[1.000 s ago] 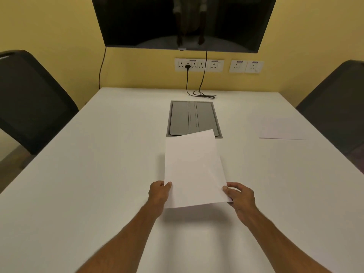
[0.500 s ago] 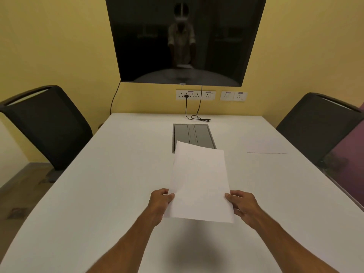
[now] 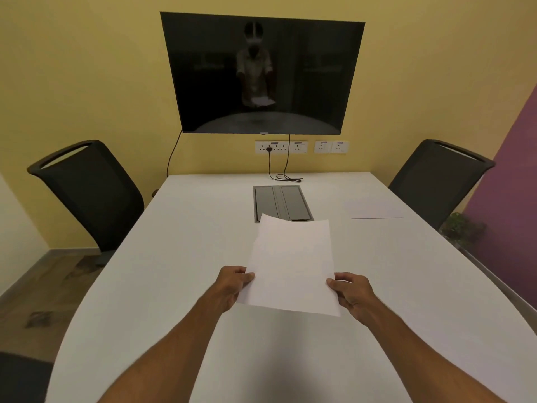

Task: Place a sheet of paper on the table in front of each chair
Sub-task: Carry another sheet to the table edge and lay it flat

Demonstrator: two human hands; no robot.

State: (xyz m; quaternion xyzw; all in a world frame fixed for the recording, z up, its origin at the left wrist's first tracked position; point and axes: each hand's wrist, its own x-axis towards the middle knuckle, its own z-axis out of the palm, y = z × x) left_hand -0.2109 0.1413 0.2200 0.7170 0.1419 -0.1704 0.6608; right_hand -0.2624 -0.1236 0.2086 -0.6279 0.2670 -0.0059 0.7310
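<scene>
I hold a white sheet of paper [image 3: 292, 263] above the middle of the white table [image 3: 186, 257]. My left hand [image 3: 232, 282] pinches its lower left edge and my right hand [image 3: 350, 293] pinches its lower right edge. Another sheet [image 3: 374, 209] lies flat on the table at the far right, in front of the right black chair [image 3: 436, 178]. A second black chair [image 3: 90, 187] stands at the far left with bare table in front of it.
A grey cable box lid [image 3: 282, 202] is set into the table's centre. A dark wall screen [image 3: 261, 74] hangs above sockets [image 3: 280, 147], with a black cable [image 3: 286, 177] trailing onto the table's far edge. A chair part [image 3: 20, 376] shows at the bottom left.
The view has tilted up and back, showing the whole screen and both chairs. The sheet has stayed in both hands and has turned slightly.
</scene>
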